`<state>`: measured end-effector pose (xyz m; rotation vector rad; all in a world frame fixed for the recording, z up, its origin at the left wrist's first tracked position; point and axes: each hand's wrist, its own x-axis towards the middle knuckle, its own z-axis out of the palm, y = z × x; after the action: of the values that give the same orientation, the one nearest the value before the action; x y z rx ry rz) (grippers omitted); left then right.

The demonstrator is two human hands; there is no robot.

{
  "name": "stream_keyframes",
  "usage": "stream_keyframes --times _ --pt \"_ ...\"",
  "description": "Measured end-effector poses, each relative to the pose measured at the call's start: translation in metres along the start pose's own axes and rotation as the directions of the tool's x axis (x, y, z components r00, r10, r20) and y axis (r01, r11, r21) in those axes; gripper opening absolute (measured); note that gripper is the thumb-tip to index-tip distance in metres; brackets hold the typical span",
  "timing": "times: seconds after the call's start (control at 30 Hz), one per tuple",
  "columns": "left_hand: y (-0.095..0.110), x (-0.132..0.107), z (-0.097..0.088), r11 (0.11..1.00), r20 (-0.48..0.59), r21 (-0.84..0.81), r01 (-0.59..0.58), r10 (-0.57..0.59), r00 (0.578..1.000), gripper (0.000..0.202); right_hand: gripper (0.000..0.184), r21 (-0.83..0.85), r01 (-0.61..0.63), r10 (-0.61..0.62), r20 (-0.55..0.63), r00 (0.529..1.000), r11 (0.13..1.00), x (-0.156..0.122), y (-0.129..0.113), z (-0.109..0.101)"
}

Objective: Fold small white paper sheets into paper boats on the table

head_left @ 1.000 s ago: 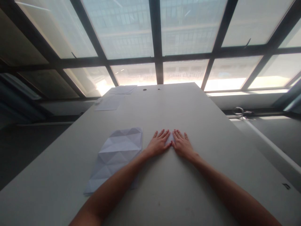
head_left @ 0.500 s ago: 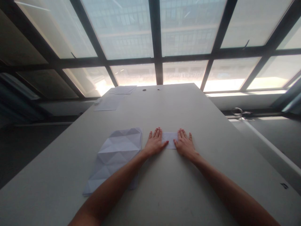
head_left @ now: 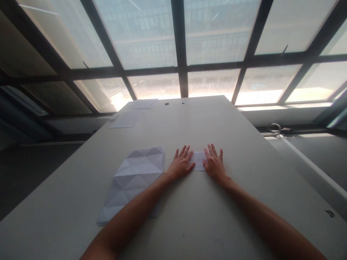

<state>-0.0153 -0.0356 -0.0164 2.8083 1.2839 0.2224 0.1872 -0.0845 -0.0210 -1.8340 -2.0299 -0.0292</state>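
A small folded white paper (head_left: 198,161) lies flat on the grey table (head_left: 189,122). My left hand (head_left: 182,163) rests flat on its left end, fingers stretched out and slightly spread. My right hand (head_left: 214,163) lies flat on its right end, fingers spread too. Only the middle strip of the paper shows between the two hands. Neither hand grips anything.
A creased white sheet (head_left: 134,177) with a triangle fold pattern lies to the left of my left arm. Flat paper sheets (head_left: 132,113) sit at the far left corner of the table. Scissors (head_left: 278,128) lie on the ledge to the right, below large windows.
My hands were touching over the paper a second ago, then slid apart to its ends. Since half a second ago they have shifted slightly, and the right fingers have spread.
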Motion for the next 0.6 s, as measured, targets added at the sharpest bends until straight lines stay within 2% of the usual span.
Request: stream_keyframes --times 0.07,0.13,0.23,0.37,0.6 --pt "0.0001 0.0002 -0.0037 0.991 0.021 -0.032 -0.130 0.130 0.991 0.061 0.051 0.030 0.103 -0.102 -0.014 0.995 0.994 0.0015 -0.0011 -0.0027" --pt "0.0005 0.0005 -0.0063 0.979 0.059 -0.064 -0.195 0.199 0.978 0.063 0.053 0.089 0.177 -0.180 0.021 0.983 0.980 0.0021 -0.0025 -0.0025" --pt "0.0011 0.0011 -0.0077 0.980 0.089 -0.071 -0.187 0.193 0.977 0.069 0.056 0.151 0.212 -0.229 0.106 0.968 0.965 0.0017 -0.0049 0.0009" --pt "0.0021 0.0016 -0.0079 0.984 0.112 -0.061 -0.169 0.175 0.978 0.071 0.057 0.120 0.162 -0.183 0.198 0.963 0.980 0.0009 -0.0069 0.0026" --pt "0.0029 0.0015 -0.0092 0.985 0.105 -0.056 -0.166 0.171 0.980 0.070 0.059 0.082 0.149 -0.164 0.236 0.958 0.985 0.0013 -0.0067 0.0006"
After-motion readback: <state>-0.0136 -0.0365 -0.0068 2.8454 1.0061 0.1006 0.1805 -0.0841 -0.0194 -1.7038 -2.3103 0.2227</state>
